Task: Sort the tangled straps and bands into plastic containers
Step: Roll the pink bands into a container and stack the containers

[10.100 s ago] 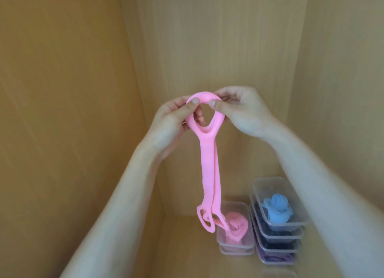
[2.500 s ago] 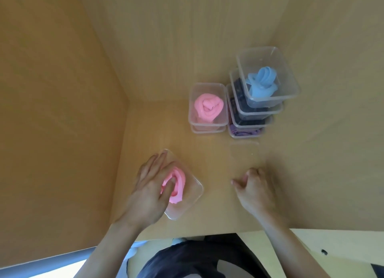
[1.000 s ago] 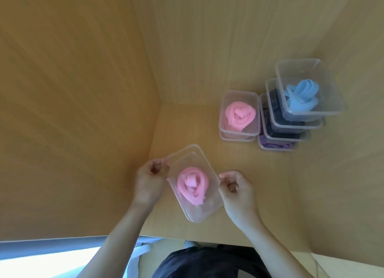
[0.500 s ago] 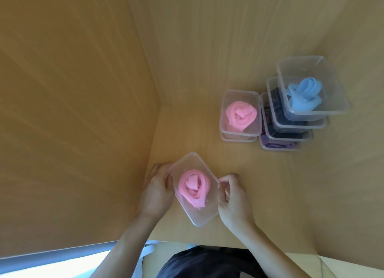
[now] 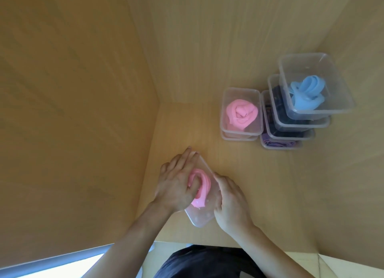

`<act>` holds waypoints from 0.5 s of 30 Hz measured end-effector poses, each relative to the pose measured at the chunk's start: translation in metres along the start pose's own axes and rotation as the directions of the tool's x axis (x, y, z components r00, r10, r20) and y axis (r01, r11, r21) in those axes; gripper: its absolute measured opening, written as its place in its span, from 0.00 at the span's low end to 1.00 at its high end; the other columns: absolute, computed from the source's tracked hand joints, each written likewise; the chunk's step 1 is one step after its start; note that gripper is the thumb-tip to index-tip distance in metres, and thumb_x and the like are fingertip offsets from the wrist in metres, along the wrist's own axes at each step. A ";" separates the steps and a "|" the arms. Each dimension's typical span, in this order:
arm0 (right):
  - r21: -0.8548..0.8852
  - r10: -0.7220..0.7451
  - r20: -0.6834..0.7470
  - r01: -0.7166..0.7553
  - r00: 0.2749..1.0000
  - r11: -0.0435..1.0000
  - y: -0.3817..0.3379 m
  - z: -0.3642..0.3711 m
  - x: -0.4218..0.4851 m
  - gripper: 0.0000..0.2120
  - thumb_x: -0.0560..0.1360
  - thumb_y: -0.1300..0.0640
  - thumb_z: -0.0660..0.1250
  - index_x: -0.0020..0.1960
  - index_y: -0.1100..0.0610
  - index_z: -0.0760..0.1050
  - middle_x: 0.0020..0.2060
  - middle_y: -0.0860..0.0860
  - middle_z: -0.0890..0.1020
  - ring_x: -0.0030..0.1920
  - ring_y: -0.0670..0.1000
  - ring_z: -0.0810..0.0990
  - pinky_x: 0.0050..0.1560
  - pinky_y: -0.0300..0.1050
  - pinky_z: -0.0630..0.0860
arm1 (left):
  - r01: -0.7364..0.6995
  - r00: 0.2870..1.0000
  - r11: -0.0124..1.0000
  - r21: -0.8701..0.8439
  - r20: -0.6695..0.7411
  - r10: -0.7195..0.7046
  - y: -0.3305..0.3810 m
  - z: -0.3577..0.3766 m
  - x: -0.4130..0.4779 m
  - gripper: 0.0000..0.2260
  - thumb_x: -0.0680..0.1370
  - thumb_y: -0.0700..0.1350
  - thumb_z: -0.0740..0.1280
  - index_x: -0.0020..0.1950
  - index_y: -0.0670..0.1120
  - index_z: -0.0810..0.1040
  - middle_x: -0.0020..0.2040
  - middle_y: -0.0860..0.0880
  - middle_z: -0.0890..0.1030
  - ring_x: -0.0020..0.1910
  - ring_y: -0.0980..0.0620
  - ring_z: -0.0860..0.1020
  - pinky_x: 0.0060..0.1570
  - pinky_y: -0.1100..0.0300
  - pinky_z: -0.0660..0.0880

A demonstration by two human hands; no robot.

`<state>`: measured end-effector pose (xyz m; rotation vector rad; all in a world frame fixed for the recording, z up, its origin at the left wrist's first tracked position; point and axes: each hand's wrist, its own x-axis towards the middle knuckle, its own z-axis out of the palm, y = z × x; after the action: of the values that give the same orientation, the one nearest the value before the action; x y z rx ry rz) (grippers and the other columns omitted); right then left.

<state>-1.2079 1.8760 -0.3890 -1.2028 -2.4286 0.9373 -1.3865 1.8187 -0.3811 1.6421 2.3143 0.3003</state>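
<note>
Hands [image 5: 176, 186] on pink band [image 5: 204, 184], container [image 5: 200, 219]

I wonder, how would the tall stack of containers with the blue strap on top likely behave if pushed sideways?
The tall stack would probably topple or shed its top container, since the tiers sit visibly offset. Thin clear plastic holding only soft straps, like the blue strap, suggests it is light and would likely skid on the smooth wooden shelf.

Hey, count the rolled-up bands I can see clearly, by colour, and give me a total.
Pink: 2, the near pink roll and the far pink roll
Blue: 1, the blue roll
Total: 3
The dark bands and purple bands beneath the blue one are too hidden to count.
</note>
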 end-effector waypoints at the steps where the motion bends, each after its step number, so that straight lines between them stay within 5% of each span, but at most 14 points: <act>1: -0.007 -0.018 -0.008 0.018 1.000 1.000 0.000 0.001 0.000 0.31 0.71 0.72 0.66 0.73 0.61 0.72 0.64 0.56 0.79 0.63 0.59 0.79 0.66 0.52 0.75 | 0.004 1.000 1.000 0.010 -0.004 -0.004 0.000 0.002 0.001 0.33 0.76 0.60 0.43 0.82 0.57 0.51 0.83 0.58 0.47 0.78 0.55 0.54 0.68 0.57 0.56; 10: 0.034 -0.073 0.072 0.070 0.995 0.997 0.009 0.001 0.005 0.29 0.79 0.46 0.50 0.75 0.59 0.66 0.67 0.54 0.77 0.64 0.55 0.77 0.65 0.48 0.74 | 0.028 0.999 1.000 0.005 0.021 -0.028 0.002 0.005 0.006 0.31 0.78 0.59 0.44 0.82 0.58 0.48 0.83 0.58 0.47 0.75 0.54 0.57 0.68 0.53 0.60; 15: 0.042 -0.067 0.165 0.061 0.984 0.997 0.016 0.002 0.008 0.29 0.81 0.42 0.52 0.79 0.52 0.59 0.73 0.48 0.72 0.70 0.49 0.72 0.68 0.43 0.70 | -0.026 0.999 0.996 -0.088 0.041 0.029 -0.010 -0.006 -0.005 0.41 0.75 0.73 0.56 0.82 0.58 0.46 0.83 0.55 0.39 0.80 0.54 0.45 0.78 0.53 0.47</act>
<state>-1.2043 1.8883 -0.4011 -1.0660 -2.5486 1.0988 -1.3954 1.8106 -0.3784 1.6236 2.2169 0.3640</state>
